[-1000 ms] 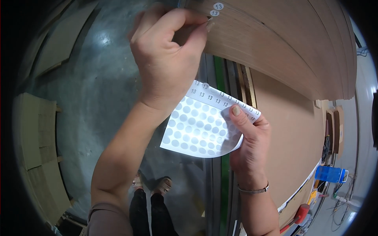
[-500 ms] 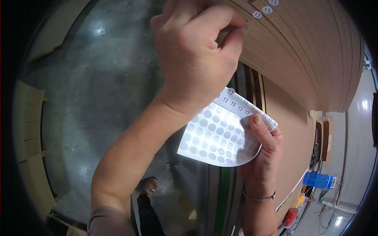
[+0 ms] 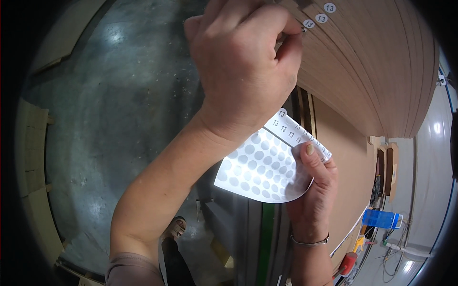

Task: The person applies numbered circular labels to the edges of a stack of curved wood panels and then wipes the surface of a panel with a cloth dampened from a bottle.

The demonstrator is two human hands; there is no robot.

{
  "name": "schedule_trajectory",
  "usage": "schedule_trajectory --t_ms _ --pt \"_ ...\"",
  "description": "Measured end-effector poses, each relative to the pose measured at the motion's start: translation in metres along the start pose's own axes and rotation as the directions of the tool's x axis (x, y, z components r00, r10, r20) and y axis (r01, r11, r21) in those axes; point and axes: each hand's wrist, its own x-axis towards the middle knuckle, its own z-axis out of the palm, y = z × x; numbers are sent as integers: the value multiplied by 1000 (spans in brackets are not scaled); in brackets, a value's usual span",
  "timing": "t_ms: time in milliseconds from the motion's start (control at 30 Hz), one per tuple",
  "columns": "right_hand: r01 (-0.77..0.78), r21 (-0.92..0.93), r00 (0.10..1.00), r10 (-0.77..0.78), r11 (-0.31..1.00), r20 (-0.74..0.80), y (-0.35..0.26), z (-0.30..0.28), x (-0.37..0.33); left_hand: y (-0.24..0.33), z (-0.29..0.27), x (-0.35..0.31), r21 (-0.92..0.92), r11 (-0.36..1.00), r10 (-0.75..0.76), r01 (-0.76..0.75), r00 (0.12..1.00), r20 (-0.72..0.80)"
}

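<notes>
White, curling sticker sheet [image 3: 260, 167] sits low in the middle of the view, pinched along its right edge by the right hand [image 3: 312, 190], whose thumb lies on top of the paper and whose other fingers are folded behind it. Most of the sheet shows only grey peeled-off circles; a strip of round white stickers remains along its upper edge.

The left hand [image 3: 243, 66] is raised above the sheet, curled almost into a fist, with thumb and forefinger pressed together at the edge of a stack of brown boards [image 3: 372, 71]. Whether a sticker is caught between the fingertips cannot be told (the knuckles cover that spot). Just beside the fingertips, round white stickers [image 3: 317, 19] are already stuck on the board edges.

The left forearm crosses the view and hides part of the sheet's left side. A thin bracelet [image 3: 310, 242] circles the right wrist. Below lies a grey concrete floor [image 3: 119, 119]; a blue container [image 3: 380, 219] stands at lower right, well apart from both hands.
</notes>
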Motion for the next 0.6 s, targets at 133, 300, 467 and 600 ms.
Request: schedule_trajectory --t_ms 133,300,467,600 --pt "-13 1 1000 13 1000 14 -1 0 -2 0 1 0 19 1000 -17 17 1000 23" --pt "-34 15 999 34 999 23 -3 0 -2 4 -1 3 8 995 -98 98 995 36" --pt "6 -6 999 -6 1000 52 -2 1 -3 28 -9 22 -285 798 -545 532 837 37" --pt "25 -35 997 -22 999 70 -4 3 -6 13 -15 10 -30 917 -389 398 909 148"
